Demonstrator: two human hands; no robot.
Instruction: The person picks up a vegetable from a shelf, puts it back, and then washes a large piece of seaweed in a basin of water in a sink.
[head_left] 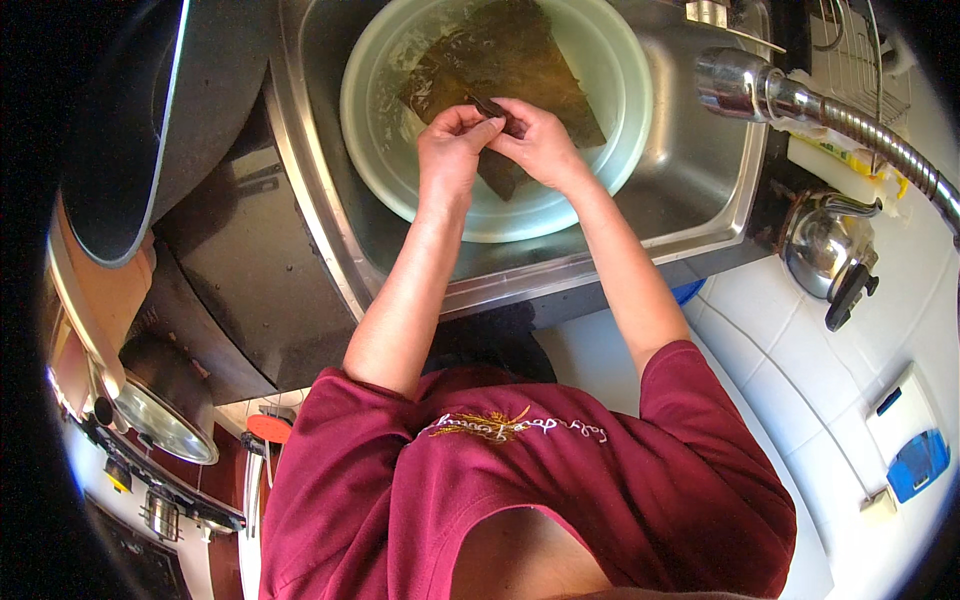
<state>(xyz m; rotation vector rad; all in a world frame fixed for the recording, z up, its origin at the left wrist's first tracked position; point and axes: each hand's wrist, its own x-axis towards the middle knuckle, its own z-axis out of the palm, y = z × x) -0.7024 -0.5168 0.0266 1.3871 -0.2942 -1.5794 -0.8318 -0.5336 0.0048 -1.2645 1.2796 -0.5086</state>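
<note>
A pale green basin (632,130) stands in the metal sink with water in it. Spread in the water is a broad, dark brown-green sheet (520,60) that looks like kelp. Over the basin's near half, my left hand (450,155) and my right hand (540,145) come together, fingers closed on a folded, darker bit of this sheet. Both thumbs meet at the pinched part. Another piece of the sheet hangs below my hands toward the basin's near side. My fingers partly hide how the held bit joins the rest.
The steel sink (690,170) surrounds the basin. A flexible metal faucet (735,85) reaches in from the right. Beyond the sink's right edge is a shiny kettle (830,240). Dark countertop (240,260) lies left, with a large dark rounded object (110,140) farther left.
</note>
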